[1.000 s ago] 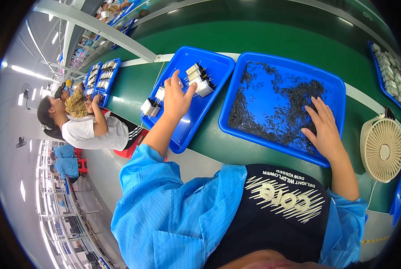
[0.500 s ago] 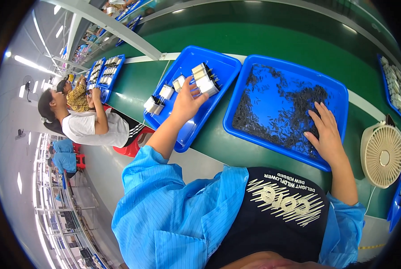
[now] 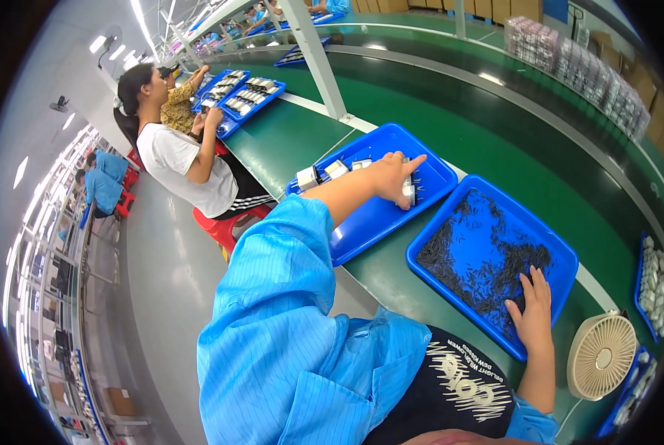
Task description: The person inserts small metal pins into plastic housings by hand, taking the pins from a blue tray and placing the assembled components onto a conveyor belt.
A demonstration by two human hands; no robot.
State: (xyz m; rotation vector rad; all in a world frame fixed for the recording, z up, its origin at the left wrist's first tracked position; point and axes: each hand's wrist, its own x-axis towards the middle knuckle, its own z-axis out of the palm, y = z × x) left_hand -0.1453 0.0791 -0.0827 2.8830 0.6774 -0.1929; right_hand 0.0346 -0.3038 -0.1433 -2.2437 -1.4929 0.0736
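My left hand (image 3: 392,180) reaches into the left blue tray (image 3: 361,239), thumb and fingers closed around a white, boxy electrical component (image 3: 410,193) with thin pins. The hand hides part of that component and its neighbours. To its left, more white components stand in a row, among them one with a dark side (image 3: 307,178) and a plain white one (image 3: 337,169). My right hand (image 3: 533,308) lies with spread fingers on the near right part of the right blue tray (image 3: 461,331), touching a heap of small black tube-like pieces (image 3: 487,278).
A beige fan (image 3: 602,356) stands right of the trays on the green bench (image 3: 387,274). Farther right is a tray of white parts (image 3: 654,289). At the left, a person in a white shirt (image 3: 172,167) sits by filled trays (image 3: 252,98). A white post (image 3: 313,59) rises behind.
The view has swung, so trays and bench appear lower and farther right. My left hand's fingers have closed in around the component. My right hand stays on the black pieces.
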